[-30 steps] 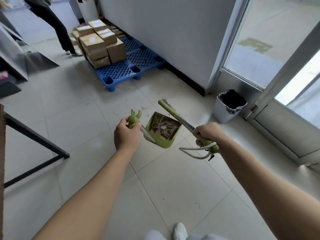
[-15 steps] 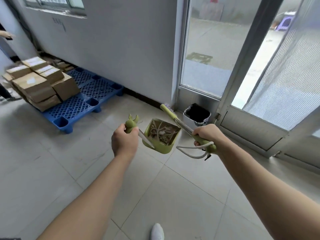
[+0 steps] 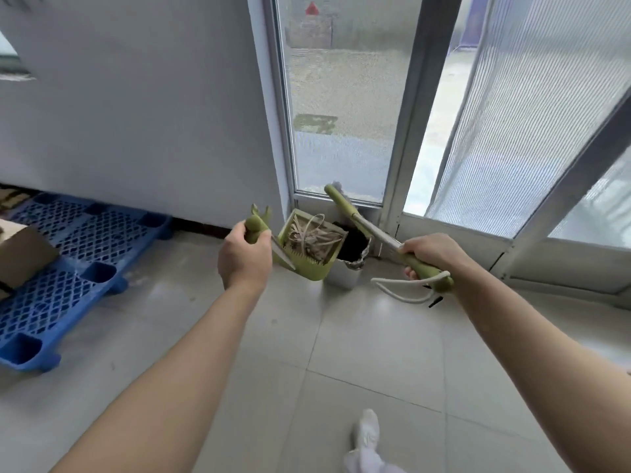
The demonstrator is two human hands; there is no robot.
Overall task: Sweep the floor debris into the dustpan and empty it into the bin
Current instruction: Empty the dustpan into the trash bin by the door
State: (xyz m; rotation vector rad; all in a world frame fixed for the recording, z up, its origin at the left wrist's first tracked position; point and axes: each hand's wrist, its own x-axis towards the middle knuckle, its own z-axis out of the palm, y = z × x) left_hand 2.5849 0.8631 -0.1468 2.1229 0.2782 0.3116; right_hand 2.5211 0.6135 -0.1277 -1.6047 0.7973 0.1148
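My left hand [image 3: 244, 259] grips the green handle of a green dustpan [image 3: 309, 266], held up off the floor. The pan holds pale strips and scraps of debris [image 3: 312, 238]. Just behind and right of the pan stands a small grey bin [image 3: 343, 276] with a black liner, partly hidden by the pan. My right hand [image 3: 428, 252] grips the green handle of a broom [image 3: 362, 221], whose shaft points up and left over the bin. A white cord loop hangs from the handle's end.
A blue plastic pallet [image 3: 65, 268] with a cardboard box [image 3: 20, 257] lies at the left by the grey wall. Glass door panels [image 3: 341, 97] with metal frames stand behind the bin. My white shoe [image 3: 367, 433] is on the pale tiled floor.
I have walked toward the bin, which now sits directly behind the dustpan. The pallet and boxes have slid off to the left. Both hands keep their grips.
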